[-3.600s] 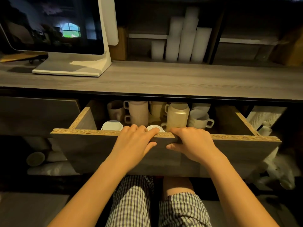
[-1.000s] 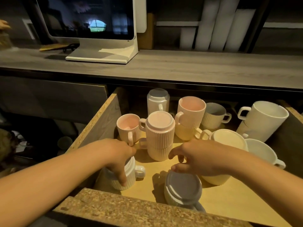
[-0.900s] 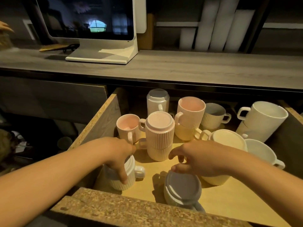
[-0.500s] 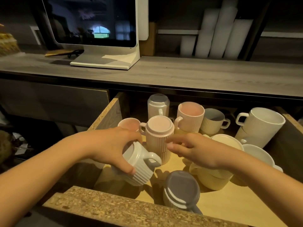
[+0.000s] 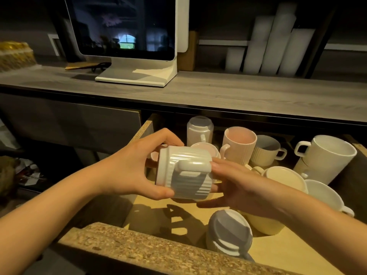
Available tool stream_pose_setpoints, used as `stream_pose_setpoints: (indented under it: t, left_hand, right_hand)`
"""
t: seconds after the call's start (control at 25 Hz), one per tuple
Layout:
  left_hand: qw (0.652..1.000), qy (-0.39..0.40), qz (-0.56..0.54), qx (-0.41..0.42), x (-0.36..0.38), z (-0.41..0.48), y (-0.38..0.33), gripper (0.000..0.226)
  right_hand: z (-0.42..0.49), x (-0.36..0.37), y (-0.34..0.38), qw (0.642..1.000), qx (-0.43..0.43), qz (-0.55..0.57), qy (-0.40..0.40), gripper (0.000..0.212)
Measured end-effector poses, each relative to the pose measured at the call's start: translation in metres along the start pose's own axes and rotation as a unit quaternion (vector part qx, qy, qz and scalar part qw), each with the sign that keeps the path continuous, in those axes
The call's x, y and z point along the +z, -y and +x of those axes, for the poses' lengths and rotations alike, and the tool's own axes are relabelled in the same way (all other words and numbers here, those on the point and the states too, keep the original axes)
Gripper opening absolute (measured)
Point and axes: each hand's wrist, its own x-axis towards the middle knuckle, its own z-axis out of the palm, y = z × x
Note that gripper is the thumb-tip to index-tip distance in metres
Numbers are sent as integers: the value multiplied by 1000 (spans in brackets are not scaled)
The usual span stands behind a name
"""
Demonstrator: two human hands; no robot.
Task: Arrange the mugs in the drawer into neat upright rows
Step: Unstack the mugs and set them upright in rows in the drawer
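A white ribbed mug [image 5: 184,171] lies on its side in the air above the open drawer [image 5: 151,253], its handle facing me. My left hand [image 5: 131,167] grips its left end and my right hand [image 5: 236,187] cups its right end from below. Inside the drawer stand a pink mug [image 5: 239,147], a grey ribbed cup [image 5: 267,149] and a large white mug [image 5: 329,157]. An upside-down grey mug [image 5: 228,235] sits at the front, an upside-down cream mug [image 5: 278,179] behind my right wrist, and an inverted white mug [image 5: 199,130] at the back.
A grey countertop [image 5: 238,92] overhangs the drawer's back. On it stand a white-based monitor [image 5: 127,36] and tall white cup stacks [image 5: 274,44]. The drawer's chipboard front edge lies near me. Dark clutter [image 5: 25,173] sits low at the left.
The drawer was pulled open. My left hand lifted the white ribbed mug from the drawer's front left and tipped it sideways; my right hand came up under its other end.
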Motion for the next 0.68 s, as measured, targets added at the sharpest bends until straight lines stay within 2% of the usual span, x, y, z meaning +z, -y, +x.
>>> stream_pose_setpoints:
  t: [0.08,0.2,0.28,0.48,0.56,0.68]
  left_hand:
    - [1000,20,2,-19,-2,-4,3,70]
    - [996,66,45,-39,-5,-11,9,87]
    - [990,98,74,-65,-8,-16,12,94]
    - [963,165,172,-124,-15,-22,17,91]
    - [941,167,257,-143,-12,-23,22,92]
    - [906,172,360,-144,-3,-22,33,90]
  right_hand:
    - [4,7,2,999,-19,-19,-38,44]
    - [12,18,7,980,-47,-165,-97,57]
    - [19,27,14,949,-61,-285,-121,58]
    - [48,52,11,850,-88,-502,-135,56]
    - [59,60,1,819,-91,-551,-132,62]
    - [75,69,-13,803,-92,-580,-101,72]
